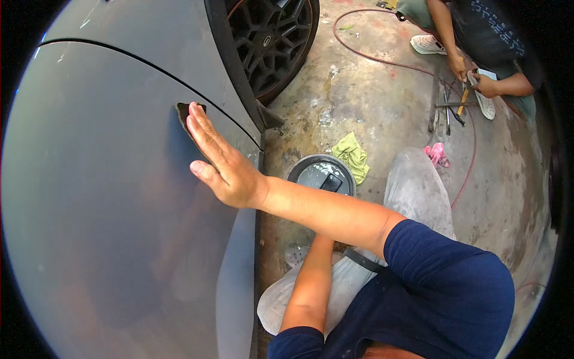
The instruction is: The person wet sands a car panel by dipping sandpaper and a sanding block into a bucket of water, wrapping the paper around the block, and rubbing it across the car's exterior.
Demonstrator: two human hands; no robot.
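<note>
My right hand (228,173) reaches across to the grey car panel (119,179), its fingers stretched out and pressed together. Under them it holds a thin dark sheet (183,113) against the panel, just below the curved seam; much of the sheet is hidden by the fingers. The thumb is spread apart, lower down. My left forearm (310,278) passes beneath the right one, so the left hand is hidden. Beyond the right forearm stands a round bucket (293,173) of liquid, with a dark block (331,182) in it.
A wheel (269,42) is at the top. A yellow-green cloth (351,157) lies by the bucket, a pink cloth (437,155) farther right. Another person (496,36) sits at upper right, hands near tools (448,110). A red hose (382,60) crosses the floor.
</note>
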